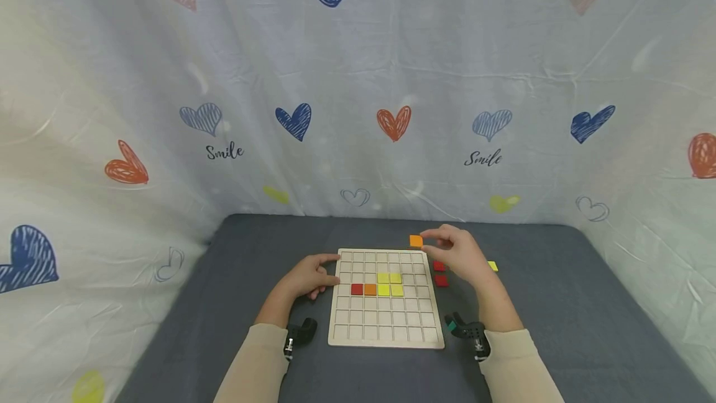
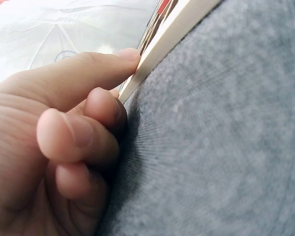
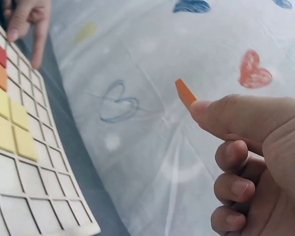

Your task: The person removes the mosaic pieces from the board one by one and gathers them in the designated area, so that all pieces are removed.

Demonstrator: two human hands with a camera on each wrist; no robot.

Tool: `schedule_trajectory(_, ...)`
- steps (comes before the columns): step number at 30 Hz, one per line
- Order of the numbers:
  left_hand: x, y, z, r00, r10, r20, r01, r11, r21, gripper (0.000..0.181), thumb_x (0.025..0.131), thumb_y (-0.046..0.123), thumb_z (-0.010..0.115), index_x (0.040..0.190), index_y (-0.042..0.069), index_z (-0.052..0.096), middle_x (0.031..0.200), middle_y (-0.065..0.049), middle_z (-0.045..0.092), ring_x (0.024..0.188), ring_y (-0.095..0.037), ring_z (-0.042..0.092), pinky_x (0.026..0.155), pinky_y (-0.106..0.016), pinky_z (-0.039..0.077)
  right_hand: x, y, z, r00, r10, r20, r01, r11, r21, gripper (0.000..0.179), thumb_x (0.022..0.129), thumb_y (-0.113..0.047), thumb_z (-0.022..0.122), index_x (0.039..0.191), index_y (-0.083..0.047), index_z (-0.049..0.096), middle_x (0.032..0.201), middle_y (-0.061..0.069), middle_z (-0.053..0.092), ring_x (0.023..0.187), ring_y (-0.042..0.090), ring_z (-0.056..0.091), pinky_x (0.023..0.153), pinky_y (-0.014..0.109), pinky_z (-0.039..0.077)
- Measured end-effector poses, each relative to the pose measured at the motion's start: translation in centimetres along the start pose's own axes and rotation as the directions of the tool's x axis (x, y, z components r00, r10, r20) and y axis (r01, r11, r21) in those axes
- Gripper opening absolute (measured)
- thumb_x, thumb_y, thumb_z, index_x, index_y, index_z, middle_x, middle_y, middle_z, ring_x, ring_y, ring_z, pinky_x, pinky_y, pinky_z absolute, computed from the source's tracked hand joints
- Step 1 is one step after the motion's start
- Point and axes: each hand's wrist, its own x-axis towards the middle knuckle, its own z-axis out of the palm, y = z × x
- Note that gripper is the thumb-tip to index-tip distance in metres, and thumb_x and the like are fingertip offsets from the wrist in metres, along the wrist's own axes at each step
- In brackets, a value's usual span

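Note:
A light wooden grid board [image 1: 386,331] lies on the table. In its squares sit a red tile [image 1: 357,290], an orange tile [image 1: 370,290] beside it, and a block of several yellow tiles [image 1: 390,285]. My left hand [image 1: 310,275] is at the board's left edge, with index finger and thumb touching the rim; in the left wrist view the thumb [image 2: 83,73] lies straight against the wooden side, the other fingers loosely bent. Past the board's far right corner, my right hand [image 1: 455,250] pinches an orange square tile [image 1: 416,240] between thumb and fingers, raised in the right wrist view.
Two red tiles [image 1: 440,280] lie along the board's right side. A yellow tile [image 1: 492,265] shows partly behind my right wrist. The table has a dark grey cloth [image 1: 582,328]. Behind it hangs a pale curtain [image 1: 347,67] printed with hearts.

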Motion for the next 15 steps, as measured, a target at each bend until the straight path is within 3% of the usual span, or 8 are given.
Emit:
schedule_trajectory(6,0.0,0.0,0.1,1.000,0.000,0.002,0.000,1.000,0.003,0.067,0.091,0.017,0.080,0.152,0.014,0.052,0.056,-0.004,0.056,0.036,-0.013,0.045,0.040,-0.027,0.041,-0.5,1.5,-2.5,0.998,0.058,0.026,-0.059,0.998,0.021,0.036,0.093,-0.024,0.080,0.125,-0.009,0.074,0.084,0.007,0.045,0.066,0.021,0.039,0.055,0.032,0.037)
schedule_trajectory(15,0.0,0.0,0.2,1.000,0.001,-0.003,-0.001,1.000,0.008,0.067,0.091,0.017,0.080,0.152,0.014,0.052,0.056,-0.004,0.056,0.036,-0.013,0.045,0.040,-0.027,0.041,-1.3,4.1,-5.3,0.989,0.125,0.076,-0.128,0.991,0.044,0.040,0.092,-0.025,0.080,0.126,-0.005,0.072,0.077,0.005,0.044,0.062,0.016,0.038,0.055,0.031,0.036)
